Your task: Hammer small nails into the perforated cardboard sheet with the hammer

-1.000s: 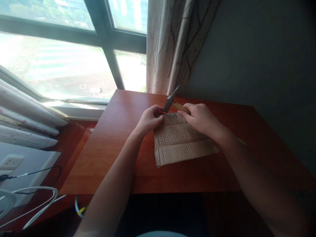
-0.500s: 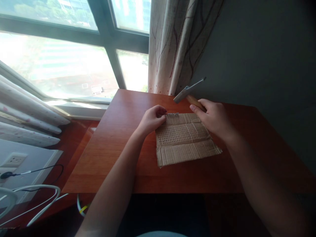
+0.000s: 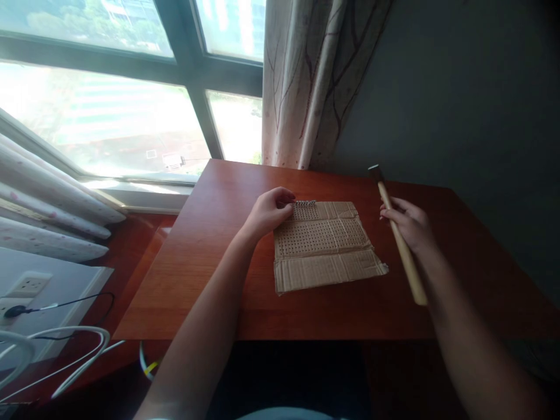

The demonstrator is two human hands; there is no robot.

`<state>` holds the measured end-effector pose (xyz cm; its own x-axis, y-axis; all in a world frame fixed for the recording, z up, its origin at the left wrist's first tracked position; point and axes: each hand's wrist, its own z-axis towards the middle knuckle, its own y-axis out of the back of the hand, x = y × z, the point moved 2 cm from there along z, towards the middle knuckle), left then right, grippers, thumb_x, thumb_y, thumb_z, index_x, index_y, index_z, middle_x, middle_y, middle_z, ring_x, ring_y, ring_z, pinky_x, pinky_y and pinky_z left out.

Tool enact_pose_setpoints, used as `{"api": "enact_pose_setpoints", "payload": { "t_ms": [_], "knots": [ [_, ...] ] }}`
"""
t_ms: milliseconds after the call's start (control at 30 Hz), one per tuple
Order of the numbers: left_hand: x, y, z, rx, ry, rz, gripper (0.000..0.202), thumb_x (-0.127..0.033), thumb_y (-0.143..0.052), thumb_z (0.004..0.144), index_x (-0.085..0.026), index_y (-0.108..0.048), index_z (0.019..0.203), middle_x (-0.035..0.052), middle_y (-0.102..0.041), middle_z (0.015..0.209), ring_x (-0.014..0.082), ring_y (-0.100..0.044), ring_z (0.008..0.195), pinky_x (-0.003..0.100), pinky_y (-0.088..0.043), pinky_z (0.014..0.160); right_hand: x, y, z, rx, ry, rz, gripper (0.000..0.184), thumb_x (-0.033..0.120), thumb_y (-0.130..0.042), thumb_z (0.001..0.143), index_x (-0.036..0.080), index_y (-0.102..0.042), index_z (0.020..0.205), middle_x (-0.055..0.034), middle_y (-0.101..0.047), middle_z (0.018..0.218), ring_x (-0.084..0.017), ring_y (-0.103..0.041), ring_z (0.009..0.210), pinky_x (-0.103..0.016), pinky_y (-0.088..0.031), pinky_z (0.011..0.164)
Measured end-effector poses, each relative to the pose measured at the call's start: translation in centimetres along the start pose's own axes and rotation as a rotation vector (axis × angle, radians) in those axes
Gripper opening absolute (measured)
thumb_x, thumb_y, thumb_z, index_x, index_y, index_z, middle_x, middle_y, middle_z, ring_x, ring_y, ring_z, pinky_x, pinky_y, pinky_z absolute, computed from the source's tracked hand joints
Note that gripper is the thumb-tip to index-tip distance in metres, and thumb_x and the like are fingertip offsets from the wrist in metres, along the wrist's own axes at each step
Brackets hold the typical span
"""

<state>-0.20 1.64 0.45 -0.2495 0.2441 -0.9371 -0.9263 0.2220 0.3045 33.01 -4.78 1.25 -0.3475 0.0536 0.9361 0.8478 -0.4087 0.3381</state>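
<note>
A piece of corrugated cardboard (image 3: 332, 271), punched with rows of small holes, lies on the wooden table. Along its far left edge stands a short row of small grey metal pieces (image 3: 305, 204), too small to name surely. My left hand (image 3: 271, 210) is at that far left corner, beside the row, with fingers curled and thumb towards the fingers. What it pinches, if anything, is hidden. To the right of the cardboard, my right hand (image 3: 406, 219) is closed round the wooden handle of a hammer (image 3: 402, 248). Its metal head points away from me and the handle's end towards me.
The brown table (image 3: 210, 280) reaches to a window (image 3: 131, 122) and a patterned curtain (image 3: 293, 87) at the back. A dark wall (image 3: 459, 105) stands on the right. White cables (image 3: 83, 350) and a wall socket (image 3: 30, 284) are at the lower left.
My right hand has moved right, away from the cardboard. The hammer has swung from lying across above the far edge to pointing away from me. My left hand has stayed in place.
</note>
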Motion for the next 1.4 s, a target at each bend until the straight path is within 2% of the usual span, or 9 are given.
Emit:
{"api": "enact_pose_setpoints", "payload": {
  "t_ms": [67, 200, 433, 667, 867, 1033, 1233, 1400],
  "knots": [
    [-0.1, 0.0, -0.1, 0.001, 0.001, 0.006, 0.025, -0.01, -0.06, 0.073, -0.014, -0.07, 0.097, 0.0068, -0.075, 0.096, 0.0165, -0.069, 0.086, 0.03, -0.056, 0.08, -2.1, 0.0, 0.4, -0.067, 0.02, -0.127, 0.043, 0.03, -0.072, 0.061, 0.018, -0.072, 0.102, -0.0084, -0.073, 0.091, -0.026, -0.069, 0.085, -0.042, -0.057, 0.081],
    [-0.1, 0.1, -0.2, 0.001, 0.005, 0.012, 0.025, -0.011, -0.061, 0.074, -0.015, -0.07, 0.097, 0.0071, -0.075, 0.097, 0.0167, -0.069, 0.088, 0.03, -0.056, 0.08, -5.1, -0.9, 0.8, -0.08, 0.046, -0.251, 0.053, 0.03, -0.069, 0.06, 0.014, -0.072, 0.111, -0.0139, -0.074, 0.101, -0.03, -0.07, 0.091, -0.048, -0.055, 0.086],
    [-0.1, 0.1, -0.2, 0.01, 0.004, -0.014, 0.023, -0.012, -0.062, 0.075, -0.015, -0.069, 0.097, 0.007, -0.074, 0.096, 0.0163, -0.069, 0.087, 0.029, -0.055, 0.08, -6.4, -2.8, 1.9, -0.069, 0.115, -0.344, 0.051, 0.036, -0.07, 0.06, 0.017, -0.077, 0.107, -0.0123, -0.072, 0.103, -0.028, -0.066, 0.088, -0.046, -0.054, 0.087],
    [-0.4, 0.1, -0.2, 0.012, 0.007, 0.001, 0.025, -0.011, -0.061, 0.075, -0.014, -0.07, 0.098, 0.0077, -0.075, 0.098, 0.0169, -0.069, 0.088, 0.031, -0.055, 0.082, -8.0, -3.3, 2.2, -0.07, 0.074, -0.31, 0.056, 0.041, -0.067, 0.069, 0.013, -0.073, 0.117, -0.0142, -0.075, 0.103, -0.028, -0.069, 0.088, -0.044, -0.055, 0.082],
    [-0.6, 0.1, -0.3, 0.005, -0.002, 0.033, 0.023, -0.013, -0.06, 0.077, -0.015, -0.07, 0.098, 0.0073, -0.074, 0.098, 0.0175, -0.069, 0.09, 0.031, -0.056, 0.083, -7.9, -3.1, 1.7, -0.074, 0.093, -0.321, 0.058, 0.042, -0.066, 0.067, 0.012, -0.074, 0.116, -0.0147, -0.073, 0.103, -0.027, -0.067, 0.087, -0.042, -0.054, 0.08],
    [-0.4, 0.1, -0.2, 0.016, -0.002, 0.013, 0.021, -0.015, -0.06, 0.077, -0.015, -0.069, 0.097, 0.0071, -0.074, 0.098, 0.0172, -0.069, 0.09, 0.031, -0.056, 0.083, -7.3, -4.0, 1.6, -0.095, 0.119, -0.384, 0.049, 0.043, -0.065, 0.066, 0.018, -0.076, 0.107, -0.0101, -0.07, 0.093, -0.024, -0.062, 0.078, -0.041, -0.052, 0.076],
    [-0.2, 0.1, -0.1, 0.014, 0.008, 0.02, 0.024, -0.015, -0.061, 0.077, -0.014, -0.07, 0.1, 0.0077, -0.075, 0.099, 0.0167, -0.069, 0.086, 0.029, -0.055, 0.078, -7.0, -4.8, 1.6, -0.064, 0.123, -0.427, 0.04, 0.039, -0.062, 0.068, 0.018, -0.076, 0.099, -0.0075, -0.065, 0.086, -0.022, -0.057, 0.074, -0.039, -0.049, 0.074],
    [-0.2, 0.1, -0.2, 0.02, 0.003, 0.003, 0.025, -0.013, -0.06, 0.077, -0.014, -0.069, 0.1, 0.0077, -0.074, 0.099, 0.0161, -0.069, 0.086, 0.029, -0.055, 0.079, -6.7, -4.9, 1.4, -0.032, 0.144, -0.44, 0.033, 0.036, -0.059, 0.07, 0.018, -0.075, 0.093, -0.0059, -0.062, 0.082, -0.021, -0.055, 0.075, -0.038, -0.048, 0.075]
  ]
}}
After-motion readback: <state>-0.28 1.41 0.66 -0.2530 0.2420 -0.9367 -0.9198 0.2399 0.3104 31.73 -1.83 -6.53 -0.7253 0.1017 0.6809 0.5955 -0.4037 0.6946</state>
